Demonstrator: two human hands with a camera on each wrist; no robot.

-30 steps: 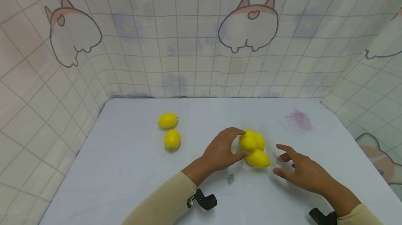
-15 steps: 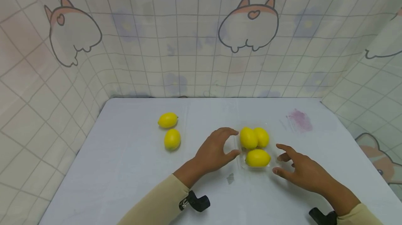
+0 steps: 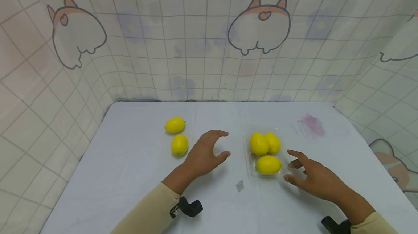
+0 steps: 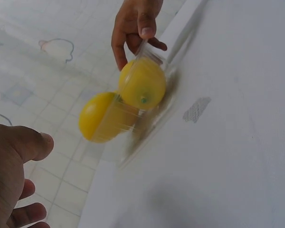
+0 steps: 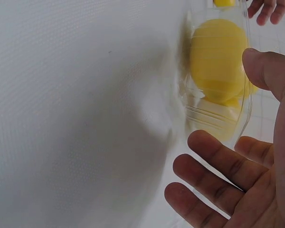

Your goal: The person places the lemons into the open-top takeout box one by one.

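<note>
My left hand point(image 3: 204, 154) hangs empty above a white-covered table point(image 3: 114, 161), thumb and fingers wide apart, between two loose oval yellow lemons point(image 3: 179, 144) and a clear, thin-walled plastic tray point(image 5: 213, 116) holding three lemons point(image 3: 268, 164). My right hand point(image 3: 311, 177) is at the tray's right side, fingers spread, gripping nothing; whether its thumb touches the rim I cannot tell. Each lemon looks light, firm and fairly smooth, apt to roll, and should be best taken across its round middle between thumb and fingers. The tray seems light and flexible, easily dented, better steadied by its rim. No brand, label or writing can be read on lemons or tray.
</note>
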